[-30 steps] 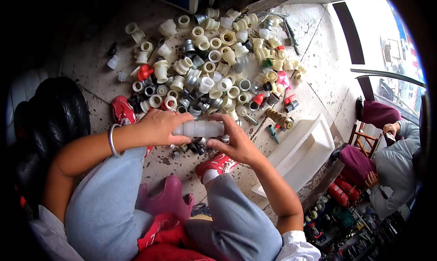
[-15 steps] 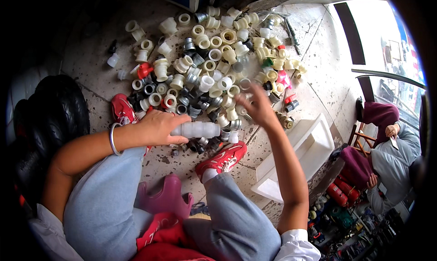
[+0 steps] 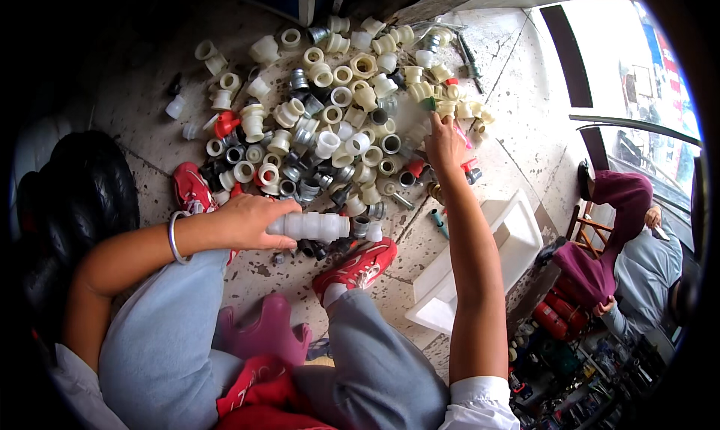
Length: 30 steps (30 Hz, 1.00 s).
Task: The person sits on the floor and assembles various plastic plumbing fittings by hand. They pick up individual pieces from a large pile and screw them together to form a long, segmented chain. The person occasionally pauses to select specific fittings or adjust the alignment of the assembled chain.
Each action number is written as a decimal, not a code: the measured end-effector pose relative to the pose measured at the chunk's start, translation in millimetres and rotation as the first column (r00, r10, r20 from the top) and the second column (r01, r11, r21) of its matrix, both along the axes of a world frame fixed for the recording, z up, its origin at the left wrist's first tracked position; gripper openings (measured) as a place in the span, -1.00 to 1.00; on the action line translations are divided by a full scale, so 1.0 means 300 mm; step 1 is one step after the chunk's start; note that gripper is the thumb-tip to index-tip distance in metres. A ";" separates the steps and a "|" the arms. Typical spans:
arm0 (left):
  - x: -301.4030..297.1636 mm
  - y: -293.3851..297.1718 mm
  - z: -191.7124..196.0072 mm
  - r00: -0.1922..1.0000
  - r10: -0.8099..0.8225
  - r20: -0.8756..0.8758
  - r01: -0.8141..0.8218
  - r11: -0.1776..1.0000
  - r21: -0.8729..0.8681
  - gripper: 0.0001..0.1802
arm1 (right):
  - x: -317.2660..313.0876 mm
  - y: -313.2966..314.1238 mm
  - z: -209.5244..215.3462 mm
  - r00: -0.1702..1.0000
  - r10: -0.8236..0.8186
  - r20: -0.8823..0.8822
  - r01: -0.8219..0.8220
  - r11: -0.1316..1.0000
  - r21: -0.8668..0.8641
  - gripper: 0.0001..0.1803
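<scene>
My left hand (image 3: pixel 251 221) grips one end of a white stack of joined plastic pipe fittings (image 3: pixel 311 226), held level just above the floor between my red shoes. My right hand (image 3: pixel 442 141) is stretched far out into the right side of a big heap of white, cream and grey pipe fittings (image 3: pixel 337 122) on the concrete floor. Its fingers touch fittings near a small green piece (image 3: pixel 430 103); whether they grip anything I cannot tell.
A white plastic tray (image 3: pixel 480 265) lies on the floor to the right of my right arm. A black tyre-like object (image 3: pixel 75 197) sits at my left. A seated person in maroon and grey (image 3: pixel 622 257) is at the far right. A pink stool (image 3: pixel 262 332) shows between my knees.
My right hand has let go of the white fitting stack and reached forward and right into the heap. My left hand still holds the stack in about the same place.
</scene>
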<state>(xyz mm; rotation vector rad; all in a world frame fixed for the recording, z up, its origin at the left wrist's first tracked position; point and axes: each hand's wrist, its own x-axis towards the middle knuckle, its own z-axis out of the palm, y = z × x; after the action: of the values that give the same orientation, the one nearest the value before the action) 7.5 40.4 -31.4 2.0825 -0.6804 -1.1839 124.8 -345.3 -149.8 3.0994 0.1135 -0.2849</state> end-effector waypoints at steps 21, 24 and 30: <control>0.025 -0.040 0.016 0.907 0.214 -0.362 -0.285 0.946 -0.154 -0.35 | -0.467 0.280 0.469 0.745 0.104 -0.659 0.649 -0.341 0.680 -0.42; 0.030 -0.039 0.029 0.905 0.193 -0.379 -0.271 0.948 -0.164 -0.35 | -0.461 0.281 0.466 0.741 0.155 -0.654 0.670 -0.234 0.704 -0.41; 0.052 -0.028 0.045 0.929 0.121 -0.351 -0.183 0.972 -0.150 -0.34 | -0.420 0.261 0.465 0.739 0.264 -0.620 0.655 -0.068 0.752 -0.47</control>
<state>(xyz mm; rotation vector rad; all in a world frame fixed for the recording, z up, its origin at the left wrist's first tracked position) 23.1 31.9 -18.0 1.6910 -0.4352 -1.2990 -1.2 -267.1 -10.3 4.0643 -0.4882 -2.4496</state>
